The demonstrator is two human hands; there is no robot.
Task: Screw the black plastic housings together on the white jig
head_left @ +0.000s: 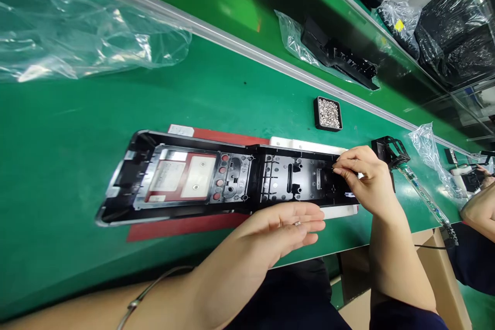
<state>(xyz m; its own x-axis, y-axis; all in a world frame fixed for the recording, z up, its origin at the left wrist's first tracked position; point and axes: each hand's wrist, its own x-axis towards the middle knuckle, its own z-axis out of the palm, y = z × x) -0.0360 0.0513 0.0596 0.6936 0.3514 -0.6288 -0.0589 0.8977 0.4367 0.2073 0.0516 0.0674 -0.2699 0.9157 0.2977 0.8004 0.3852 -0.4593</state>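
A long black plastic housing (255,175) lies open side up, with ribs, posts and a rectangular window at its left part. My left hand (286,227) is cupped palm up at its near edge, fingers stretched out, holding a few tiny metal parts (297,223) on the fingers. Over the housing's right end, my right hand (361,175) has thumb and forefinger pinched together; whatever is between them is too small to make out. A small black tray (328,114) full of similar shiny metal parts stands behind the housing.
Under the housing are a red board (185,224) and white blocks (309,145). A black holder (390,152) with a corded electric screwdriver (425,198) stands right. Clear plastic bags (93,36) lie at back left. A bagged black part (336,54) lies behind the rail. Another person's arm (479,209) shows far right.
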